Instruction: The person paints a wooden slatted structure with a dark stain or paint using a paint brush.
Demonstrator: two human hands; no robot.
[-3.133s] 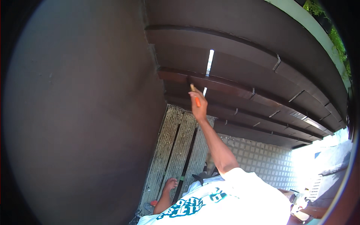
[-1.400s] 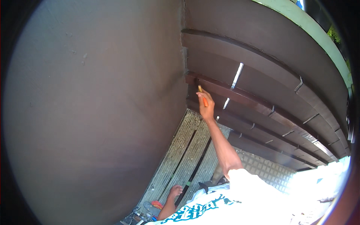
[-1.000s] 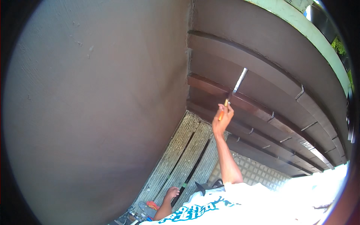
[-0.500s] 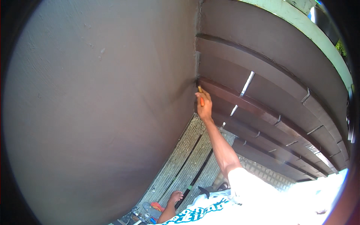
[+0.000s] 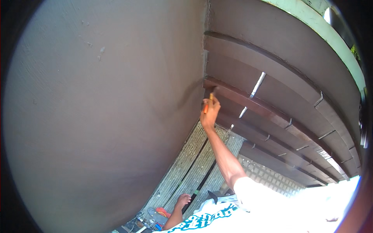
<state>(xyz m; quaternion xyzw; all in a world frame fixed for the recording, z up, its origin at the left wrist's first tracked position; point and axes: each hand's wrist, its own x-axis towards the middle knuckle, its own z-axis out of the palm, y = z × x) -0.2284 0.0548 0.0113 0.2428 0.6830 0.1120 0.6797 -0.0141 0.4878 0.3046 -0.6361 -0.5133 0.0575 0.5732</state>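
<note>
My right hand (image 5: 210,115) is raised at arm's length and closed around a paintbrush (image 5: 211,97) with a yellow and orange handle. The blurred brush head meets the reddish-brown wooden beam (image 5: 233,91), close to the corner with the wall. The large brown wall (image 5: 108,116) fills the left side. Low down, my left hand (image 5: 183,200) hangs above the planks with its fingers loosely bent and nothing visible in it.
Ribbed planks (image 5: 182,167) with dark gaps lie below me. Several tools and an orange-red item (image 5: 162,212) sit by the wall's foot. More brown beams (image 5: 272,54) run rightward under a pale green curved edge (image 5: 311,19). White light shows through slits.
The paintbrush has moved slightly right along the beam, away from the corner, and its handle now tilts the other way. My left hand has barely moved.
</note>
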